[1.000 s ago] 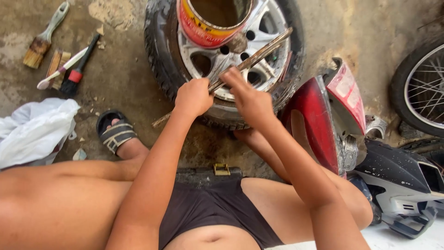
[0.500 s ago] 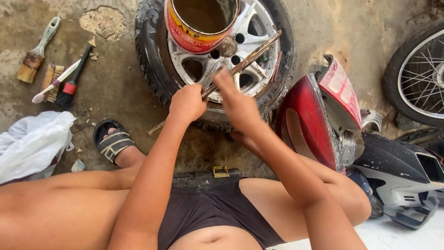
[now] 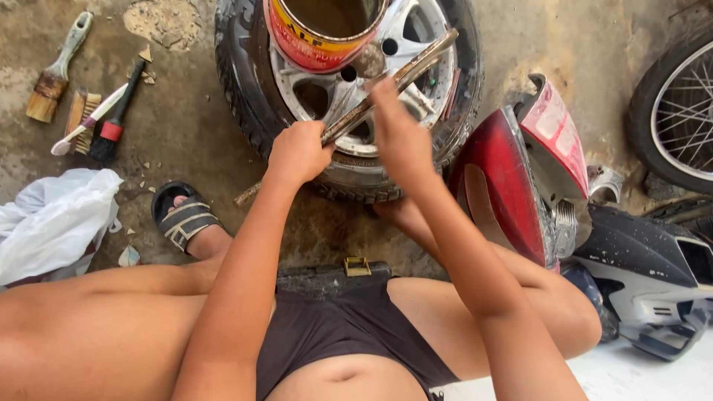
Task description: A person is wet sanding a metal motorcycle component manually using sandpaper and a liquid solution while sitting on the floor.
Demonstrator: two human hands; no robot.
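Here the left hand (image 3: pixel 299 152) is gripping a long rusty metal bar (image 3: pixel 386 93), fist closed around it low down, while the right hand (image 3: pixel 397 134) is pressing on it higher up, fingers wrapped partly over it. The bar is lying slantwise across the silver alloy wheel (image 3: pixel 327 96) and its black tyre (image 3: pixel 238 89). An open paint can (image 3: pixel 312 44) is sitting on the wheel hub. Brushes (image 3: pixel 82 111) are lying well apart on the concrete.
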